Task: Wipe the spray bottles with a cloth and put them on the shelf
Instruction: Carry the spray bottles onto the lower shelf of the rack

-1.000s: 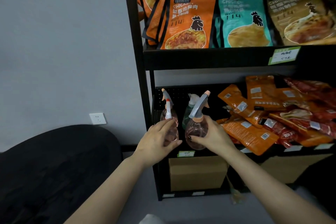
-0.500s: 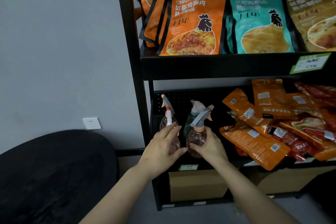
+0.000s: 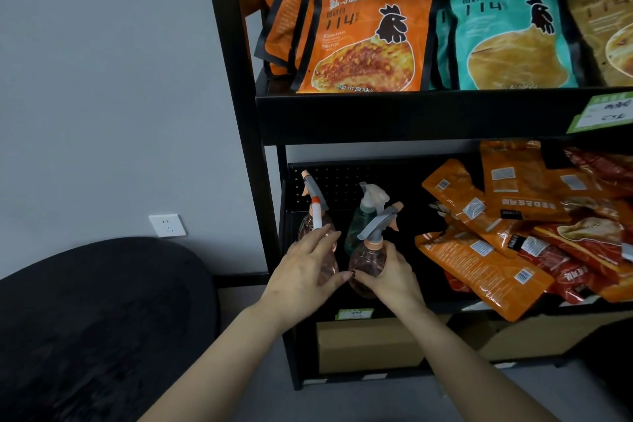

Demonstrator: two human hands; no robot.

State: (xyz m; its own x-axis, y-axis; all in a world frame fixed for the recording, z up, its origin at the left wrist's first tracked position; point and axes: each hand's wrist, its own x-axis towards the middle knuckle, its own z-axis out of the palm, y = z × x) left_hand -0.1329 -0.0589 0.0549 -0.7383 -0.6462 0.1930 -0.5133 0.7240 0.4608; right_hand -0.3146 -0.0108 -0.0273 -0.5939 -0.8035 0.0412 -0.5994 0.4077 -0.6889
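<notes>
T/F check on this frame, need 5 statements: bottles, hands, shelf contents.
1. Three spray bottles stand on the lower shelf. True: two pink bottles and a green bottle.
2. The right hand grips the right pink bottle. True.
3. The left hand holds a cloth. False: no cloth shows; its fingers rest on the left pink bottle.
4. The green bottle stands in front of the pink ones. False: it stands behind the right pink bottle.
5. The upper shelf holds cardboard boxes. False: it holds upright orange and teal food packets.
</notes>
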